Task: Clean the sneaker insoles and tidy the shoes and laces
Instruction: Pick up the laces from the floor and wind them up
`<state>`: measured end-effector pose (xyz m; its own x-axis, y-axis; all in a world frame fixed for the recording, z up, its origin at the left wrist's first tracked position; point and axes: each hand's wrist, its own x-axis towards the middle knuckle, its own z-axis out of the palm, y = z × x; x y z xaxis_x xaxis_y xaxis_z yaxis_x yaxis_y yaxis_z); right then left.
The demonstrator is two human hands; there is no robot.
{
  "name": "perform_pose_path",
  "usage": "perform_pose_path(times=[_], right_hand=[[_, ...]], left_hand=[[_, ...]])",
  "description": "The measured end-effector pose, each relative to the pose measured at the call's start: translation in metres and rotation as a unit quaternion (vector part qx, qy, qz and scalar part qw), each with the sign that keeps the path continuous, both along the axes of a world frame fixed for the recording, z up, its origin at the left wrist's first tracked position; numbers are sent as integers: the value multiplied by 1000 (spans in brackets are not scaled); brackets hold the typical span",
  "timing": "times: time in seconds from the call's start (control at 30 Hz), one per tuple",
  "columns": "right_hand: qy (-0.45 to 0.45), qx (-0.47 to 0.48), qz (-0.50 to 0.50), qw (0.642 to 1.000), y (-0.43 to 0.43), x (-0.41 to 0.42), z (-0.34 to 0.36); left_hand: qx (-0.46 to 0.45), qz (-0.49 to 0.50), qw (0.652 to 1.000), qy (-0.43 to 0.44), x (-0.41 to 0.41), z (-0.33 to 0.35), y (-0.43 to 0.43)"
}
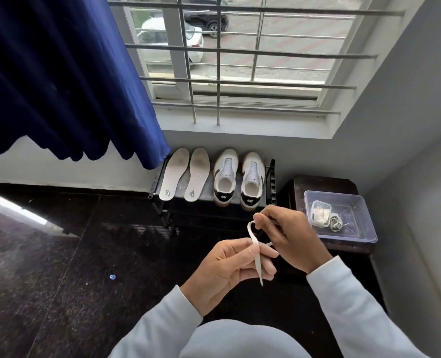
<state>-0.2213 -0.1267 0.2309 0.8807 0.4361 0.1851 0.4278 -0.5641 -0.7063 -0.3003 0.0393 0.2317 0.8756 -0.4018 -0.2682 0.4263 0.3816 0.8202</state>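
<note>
the white shoelace [255,244] is up in the air in front of the person, held between both hands. the left hand [227,270] pinches it near the end, thumb and fingers closed on it, and the tip hangs down past the fingers. the right hand [284,236] is closed on the other part, and the lace bends in a small loop between the two hands.

i think the person is winding the lace into a neat bundle. to do it well, keep the lace flat (no twists), make each loop the same size, and hold the first end tight so it does not slip out.

past the hands, the two white sneakers [237,179] stand side by side on a low black shoe rack [271,182], heels toward us, with no laces in them. just left of them the two insoles [184,174] lie flat on the same rack, and they look a bit grey at the toe end.

to the right a clear plastic box [353,218] sits on a dark stool [325,183]. inside is another rolled lace [336,223] beside a small tub [320,213]. a blue curtain [64,73] hangs at the left of the window.
</note>
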Motion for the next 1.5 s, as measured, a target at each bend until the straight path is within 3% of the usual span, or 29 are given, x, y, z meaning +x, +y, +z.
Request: perform_pose_path(times=[0.2,0.4,0.57,0.63,0.8,0.93,1.1,1.27,1.37,1.5], right_hand=[[70,11,9,997,-3,-32,-33],[88,-18,90,992,3,-78,-27],[45,-21,132,990,3,-73,9],[23,-13,117,993,2,-56,24],[59,5,15,998,1,-9,12],[204,25,34,978,6,-21,-33],[152,-14,116,981,17,-84,-38],[103,37,87,990,17,-64,0],[104,60,40,992,19,-33,9],[217,54,-2,975,22,-13,-22]], left_hand=[[-21,94,995,-6,2,5,1],[62,182,981,7,6,-9,2],[202,150,968,-17,2,-26,3],[219,112,969,-26,-2,-31,3],[118,20,993,1,-19,-23,-4],[42,83,996,-15,-19,-10,-2],[118,171,978,-16,-7,-20,9],[246,133,959,-40,-10,-39,17],[226,59,972,-30,-16,-40,17],[163,53,985,-24,-19,-29,14]])
